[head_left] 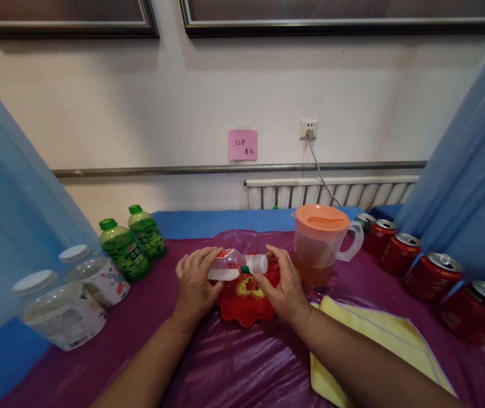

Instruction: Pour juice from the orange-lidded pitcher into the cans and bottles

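A clear plastic bottle with a white cap [231, 265] lies on its side, tilted level, above a red scalloped tray [242, 309] with a yellow print. My left hand [197, 283] is wrapped round the bottle's base end. My right hand [283, 283] is beside the cap, its thumb near the cap's lower edge and its fingers spread apart from the thumb. Whether the right thumb touches the cap is hard to tell. Some clear liquid shows inside the bottle.
A pitcher with an orange lid [321, 243] stands right of the tray, a yellow cloth [370, 334] before it. Several red cans [433, 277] line the right side. Two green bottles [125, 249] and two white-lidded jars [61, 311] stand left on the purple cover [233, 368].
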Tool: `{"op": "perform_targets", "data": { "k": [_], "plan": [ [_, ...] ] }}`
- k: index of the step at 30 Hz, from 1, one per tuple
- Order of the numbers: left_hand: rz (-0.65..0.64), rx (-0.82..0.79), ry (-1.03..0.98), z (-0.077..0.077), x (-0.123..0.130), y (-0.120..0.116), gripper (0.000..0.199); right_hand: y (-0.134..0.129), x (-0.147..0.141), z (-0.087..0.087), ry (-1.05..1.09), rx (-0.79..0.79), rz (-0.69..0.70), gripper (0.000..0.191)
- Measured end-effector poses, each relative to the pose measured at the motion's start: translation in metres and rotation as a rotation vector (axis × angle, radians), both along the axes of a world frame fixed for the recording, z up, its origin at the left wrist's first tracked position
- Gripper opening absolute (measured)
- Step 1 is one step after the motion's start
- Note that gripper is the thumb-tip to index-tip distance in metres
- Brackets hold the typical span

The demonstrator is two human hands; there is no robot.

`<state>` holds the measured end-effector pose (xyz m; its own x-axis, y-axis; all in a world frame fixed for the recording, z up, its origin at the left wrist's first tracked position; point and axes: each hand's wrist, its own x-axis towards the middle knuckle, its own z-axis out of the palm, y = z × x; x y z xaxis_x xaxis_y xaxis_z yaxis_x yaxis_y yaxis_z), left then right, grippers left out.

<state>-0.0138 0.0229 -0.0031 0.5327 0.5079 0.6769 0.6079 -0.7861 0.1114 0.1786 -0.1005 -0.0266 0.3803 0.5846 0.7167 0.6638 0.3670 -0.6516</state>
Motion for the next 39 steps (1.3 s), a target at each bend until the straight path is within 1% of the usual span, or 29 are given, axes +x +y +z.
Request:
{"op": "perform_targets", "data": {
  "k": [3,5,7,11,14,15,18,20,23,26,29,31,34,35,37,39],
  "plan": [
    [-0.003,0.009,0.011,-0.0002,0.0003,-0.0005,0.057,0.0012,0.0024,0.0007,0.037,-0.012,0.017,0.027],
    [0.001,0.012,0.015,-0.0006,0.0002,0.0000,0.059,0.0017,0.0031,0.0004,0.035,0.004,0.034,0.022],
    [0.006,0.012,0.013,-0.0007,-0.0001,0.0008,0.058,0.0012,0.0025,0.0000,0.010,0.033,0.040,0.026],
    [0.003,0.001,0.008,-0.0003,-0.0004,0.0014,0.055,-0.0019,-0.0014,-0.0004,-0.056,0.062,0.014,0.045],
    [-0.015,0.003,0.014,0.0002,0.0004,0.0003,0.058,-0.0021,-0.0029,-0.0007,-0.029,0.051,-0.014,0.051],
    [-0.019,0.008,0.016,0.0004,0.0007,-0.0002,0.059,-0.0015,-0.0027,-0.0009,-0.007,0.041,-0.017,0.049],
    [-0.020,0.019,0.016,0.0008,0.0009,-0.0009,0.059,0.0014,-0.0002,-0.0015,0.037,0.007,0.011,0.032],
    [-0.011,0.019,0.015,0.0009,0.0003,-0.0005,0.059,0.0025,0.0013,-0.0015,0.040,0.002,0.041,0.024],
    [0.002,0.015,0.010,0.0009,-0.0008,0.0006,0.058,0.0013,0.0004,-0.0013,0.021,0.025,0.064,0.028],
    [-0.001,0.010,0.001,0.0008,-0.0011,0.0014,0.057,-0.0013,-0.0034,-0.0019,-0.014,0.054,0.049,0.043],
    [-0.005,0.008,-0.006,0.0008,-0.0011,0.0012,0.058,-0.0017,-0.0058,-0.0039,0.000,0.068,0.016,0.055],
    [-0.013,0.012,-0.003,0.0010,-0.0014,0.0007,0.058,-0.0002,-0.0054,-0.0051,0.032,0.054,0.010,0.052],
    [-0.023,0.019,0.006,0.0011,-0.0019,0.0002,0.058,0.0022,-0.0036,-0.0051,0.061,0.014,0.023,0.031],
    [-0.025,0.020,0.008,0.0011,-0.0020,0.0003,0.058,0.0025,-0.0031,-0.0046,0.062,0.007,0.031,0.027],
    [-0.021,0.022,0.007,0.0007,-0.0020,0.0010,0.058,0.0020,-0.0031,-0.0034,0.054,0.016,0.050,0.028],
    [-0.014,0.025,0.002,0.0003,-0.0019,0.0021,0.056,0.0007,-0.0040,-0.0025,0.033,0.039,0.064,0.035]
  ]
}}
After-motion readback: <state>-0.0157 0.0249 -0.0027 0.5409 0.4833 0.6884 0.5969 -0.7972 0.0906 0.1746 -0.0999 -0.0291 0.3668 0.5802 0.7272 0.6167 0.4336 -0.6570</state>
